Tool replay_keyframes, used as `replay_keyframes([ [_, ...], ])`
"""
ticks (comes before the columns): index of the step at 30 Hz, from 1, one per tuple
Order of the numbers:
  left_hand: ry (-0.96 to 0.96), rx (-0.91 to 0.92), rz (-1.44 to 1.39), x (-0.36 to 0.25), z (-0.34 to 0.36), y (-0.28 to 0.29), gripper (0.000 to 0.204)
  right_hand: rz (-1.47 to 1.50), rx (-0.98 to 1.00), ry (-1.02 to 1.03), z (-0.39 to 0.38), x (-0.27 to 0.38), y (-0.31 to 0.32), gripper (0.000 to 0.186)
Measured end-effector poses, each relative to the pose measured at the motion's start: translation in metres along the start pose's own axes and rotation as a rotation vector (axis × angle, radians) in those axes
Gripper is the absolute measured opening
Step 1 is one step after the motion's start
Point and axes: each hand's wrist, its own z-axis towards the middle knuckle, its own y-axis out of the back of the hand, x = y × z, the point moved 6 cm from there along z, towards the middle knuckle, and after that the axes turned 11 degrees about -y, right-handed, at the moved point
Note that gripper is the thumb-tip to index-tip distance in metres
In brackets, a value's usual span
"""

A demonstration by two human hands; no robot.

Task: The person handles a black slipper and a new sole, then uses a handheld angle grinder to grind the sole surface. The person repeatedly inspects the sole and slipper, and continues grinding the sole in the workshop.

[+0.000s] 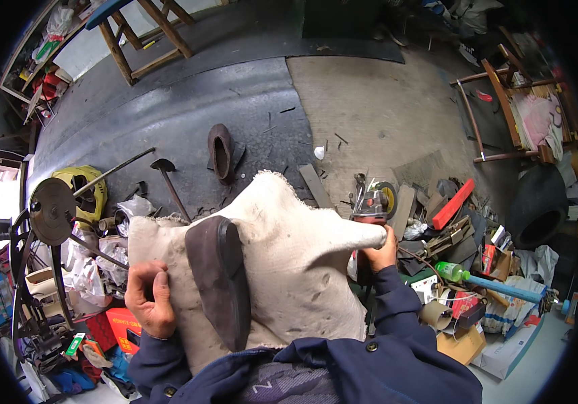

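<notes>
While left hand (pixel 151 301) curls loosely ajar, right hand (pixel 380 253) unclear, shoe (pixel 217 279) lies between

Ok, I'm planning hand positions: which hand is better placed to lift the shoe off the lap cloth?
Probably the left hand: it is close to the brown shoe, at the left edge of the cloth. The right hand is farther off, near the power tool.
</notes>
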Motion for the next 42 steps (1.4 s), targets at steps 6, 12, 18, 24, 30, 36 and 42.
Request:
replay_keyframes([
  [6, -0.006, 0.026, 0.074, -0.003, 0.014, -0.006, 0.005, -0.341, 0.001, -0.117, 0.063, -0.067, -0.067, 0.064],
  [12, 0.173, 0.022, 0.104, 0.015, 0.043, -0.003, 0.011, -0.551, 0.01, -0.234, 0.086, -0.101, -0.107, 0.059],
  [18, 0.307, 0.224, -0.001, 0.101, 0.098, -0.022, 0.018, -0.652, 0.019, -0.322, 0.096, -0.117, -0.113, 0.055],
  [24, 0.472, 0.367, 0.036, 0.227, 0.128, -0.067, 0.019, -0.675, 0.037, -0.355, 0.105, -0.133, -0.117, 0.051],
  [30, 0.512, 0.369, 0.02, 0.288, 0.123, -0.11, 0.03, -0.574, 0.057, -0.337, 0.112, -0.138, -0.11, 0.048],
  [36, 0.588, 0.268, -0.06, 0.328, 0.122, -0.123, 0.027, -0.038, 0.105, -0.203, 0.118, -0.118, -0.058, 0.045],
  [42, 0.662, 0.267, 0.12, 0.397, 0.099, -0.134, 0.035, 0.628, 0.139, -0.084, 0.111, 0.105, 0.112, 0.039],
])
